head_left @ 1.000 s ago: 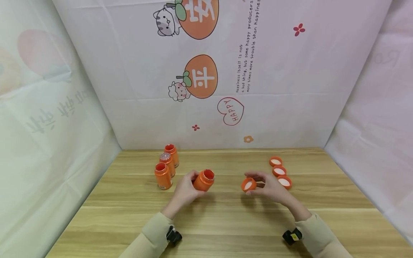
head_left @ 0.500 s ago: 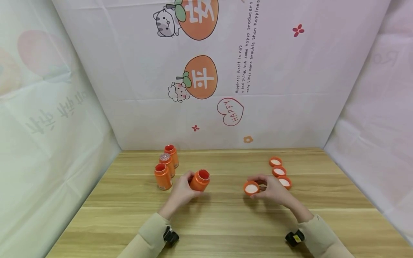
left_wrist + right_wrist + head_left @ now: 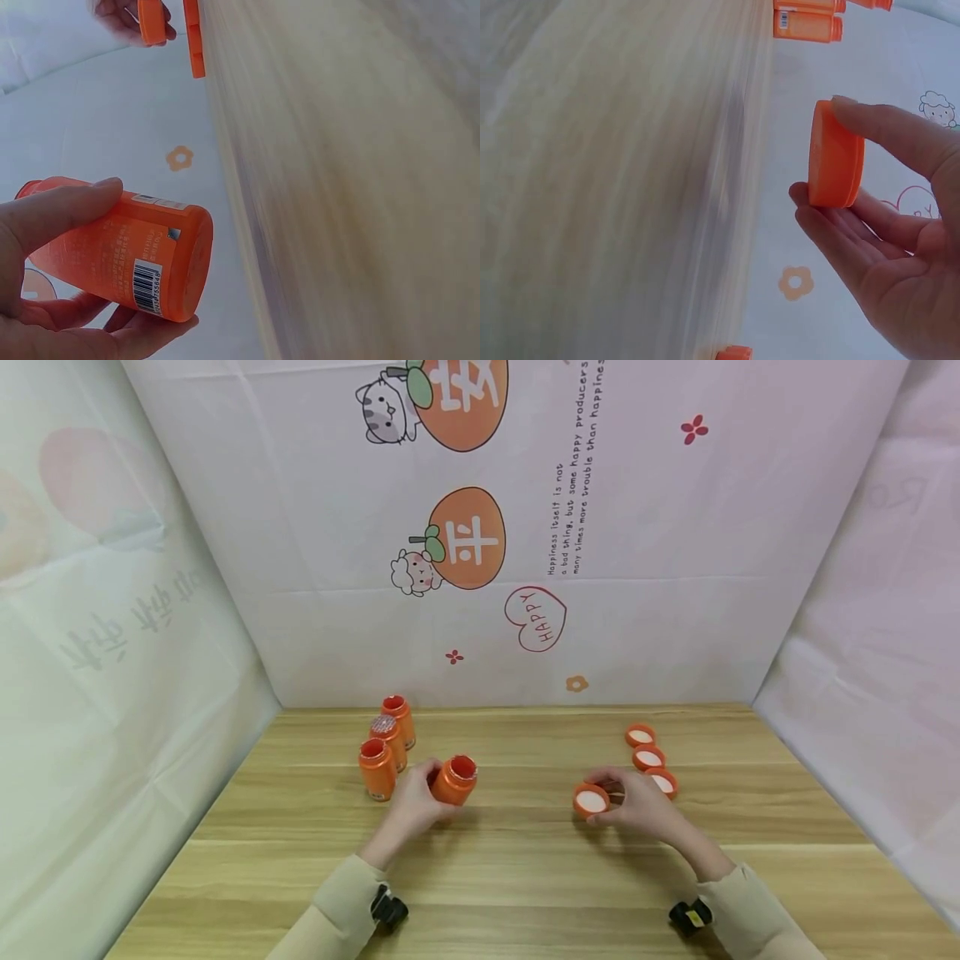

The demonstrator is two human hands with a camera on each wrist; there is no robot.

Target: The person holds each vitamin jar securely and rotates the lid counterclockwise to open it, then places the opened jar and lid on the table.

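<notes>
My left hand [image 3: 415, 797] grips an orange bottle [image 3: 455, 781] that is uncapped and tilted, its mouth up and toward the right. In the left wrist view the bottle [image 3: 120, 244] shows its base and a barcode label, with the thumb on one side and fingers on the other. My right hand [image 3: 637, 806] holds an orange cap [image 3: 591, 801] by its rim, white inner face up toward the head camera. Thumb and fingers pinch opposite sides of this cap [image 3: 835, 155] in the right wrist view. Bottle and cap are well apart, both over the wooden table [image 3: 517, 877].
Several things stand back from the hands. On the left is a row of orange bottles: a front one [image 3: 378, 770], a middle one with a silvery top [image 3: 386, 727] and a rear one [image 3: 399, 720]. Three caps [image 3: 648, 757] lie at right, behind the right hand. White printed cloth [image 3: 337, 643] encloses the table.
My left hand has moved slightly left with the bottle. My right hand has shifted a little right and turned the cap, so more of its white inside faces the head camera.
</notes>
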